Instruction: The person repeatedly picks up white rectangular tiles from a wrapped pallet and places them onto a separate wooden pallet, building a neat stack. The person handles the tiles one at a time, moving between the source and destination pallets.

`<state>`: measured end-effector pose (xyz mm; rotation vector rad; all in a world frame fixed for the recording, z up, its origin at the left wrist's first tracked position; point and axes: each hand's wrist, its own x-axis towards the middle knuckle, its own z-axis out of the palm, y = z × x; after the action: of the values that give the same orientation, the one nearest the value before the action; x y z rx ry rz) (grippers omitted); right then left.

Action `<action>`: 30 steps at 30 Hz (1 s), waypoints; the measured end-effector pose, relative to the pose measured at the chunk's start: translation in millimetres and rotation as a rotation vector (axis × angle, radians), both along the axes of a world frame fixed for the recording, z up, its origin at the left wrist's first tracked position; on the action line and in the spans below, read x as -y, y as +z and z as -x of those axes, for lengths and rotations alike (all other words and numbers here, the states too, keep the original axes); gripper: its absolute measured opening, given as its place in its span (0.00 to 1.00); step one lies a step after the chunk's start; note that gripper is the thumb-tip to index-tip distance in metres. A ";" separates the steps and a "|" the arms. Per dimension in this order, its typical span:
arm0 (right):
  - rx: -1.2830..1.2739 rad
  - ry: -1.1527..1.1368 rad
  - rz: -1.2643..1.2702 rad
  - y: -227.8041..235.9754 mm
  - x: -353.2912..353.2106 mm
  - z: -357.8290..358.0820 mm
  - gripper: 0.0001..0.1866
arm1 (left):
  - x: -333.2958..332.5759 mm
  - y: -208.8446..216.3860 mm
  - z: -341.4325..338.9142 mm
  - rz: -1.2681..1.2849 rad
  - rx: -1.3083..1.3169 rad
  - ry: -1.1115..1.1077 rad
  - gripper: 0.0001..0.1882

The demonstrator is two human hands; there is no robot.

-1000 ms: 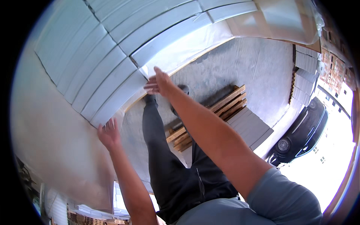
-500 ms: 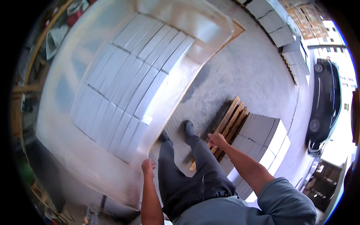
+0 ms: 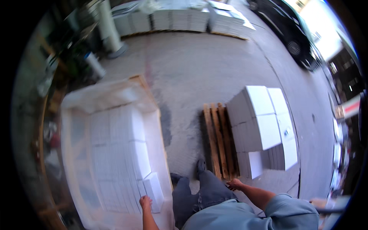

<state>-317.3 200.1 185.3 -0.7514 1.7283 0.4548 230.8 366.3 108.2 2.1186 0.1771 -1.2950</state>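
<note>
My left hand [image 3: 145, 201], fingers curled, is beside a white block [image 3: 153, 191] at the near right corner of a large stack of white blocks [image 3: 115, 153]. Whether it touches the block, and what it holds if anything, I cannot make out. The stack sits inside a cloudy plastic wrap [image 3: 74, 153] with its sides folded down. My right hand [image 3: 234, 184] hangs with loose fingers apart, nothing visible in it, near the end of a wooden pallet [image 3: 214, 142]. Stacked white blocks [image 3: 262, 122] cover the pallet's right part; its left slats are bare.
Wrapped stacks of white sheets [image 3: 180, 19] line the back on pallets. At the far left stand a tall white roll [image 3: 109, 28] and a smaller roll [image 3: 94, 65]. A dark car [image 3: 285, 28] is parked at the far right. Concrete floor [image 3: 180, 65] runs between the two stacks.
My view has turned right, so the wrapped stack appears lower and the pallet stack shows more fully. My right hand has lowered; my left hand now appears beside the stack's near corner.
</note>
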 end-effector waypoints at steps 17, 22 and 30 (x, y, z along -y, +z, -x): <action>0.111 -0.594 0.230 -4.1 -17.9 133.2 0.22 | 143.2 17.2 119.0 0.031 -0.100 -0.412 0.26; 0.046 -0.776 0.317 -4.5 -64.5 154.7 0.22 | 192.5 29.6 147.4 0.001 -0.102 -0.608 0.24; 0.027 -1.181 0.235 -0.2 -173.1 75.8 0.23 | 298.4 21.6 140.8 -0.056 -0.055 -0.958 0.22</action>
<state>-393.0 373.2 185.1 0.1894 1.8890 -0.5691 90.0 67.9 129.7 2.2814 -0.8925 -1.8578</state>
